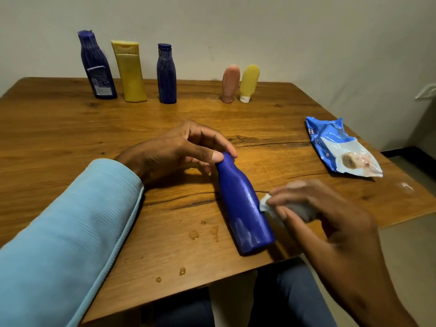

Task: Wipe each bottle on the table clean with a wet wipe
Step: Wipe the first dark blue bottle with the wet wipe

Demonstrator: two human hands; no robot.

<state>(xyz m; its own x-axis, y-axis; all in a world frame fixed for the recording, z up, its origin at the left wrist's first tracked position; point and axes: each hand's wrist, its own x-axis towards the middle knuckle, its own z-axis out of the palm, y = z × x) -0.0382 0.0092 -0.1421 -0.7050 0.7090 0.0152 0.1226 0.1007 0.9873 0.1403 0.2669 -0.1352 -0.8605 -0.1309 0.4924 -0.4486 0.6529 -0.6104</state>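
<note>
Blue bottle (243,204) pinched at its cap by left hand (174,149); right hand (316,206) clutches wipe (266,204).

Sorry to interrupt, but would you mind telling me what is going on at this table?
A person is wiping bottles clean. The left hand pinches the cap end of a blue bottle lying on the wooden table, while the right hand holds a wet wipe at its side. Five more bottles stand at the far edge, and the wipes packet lies to the right.
</note>
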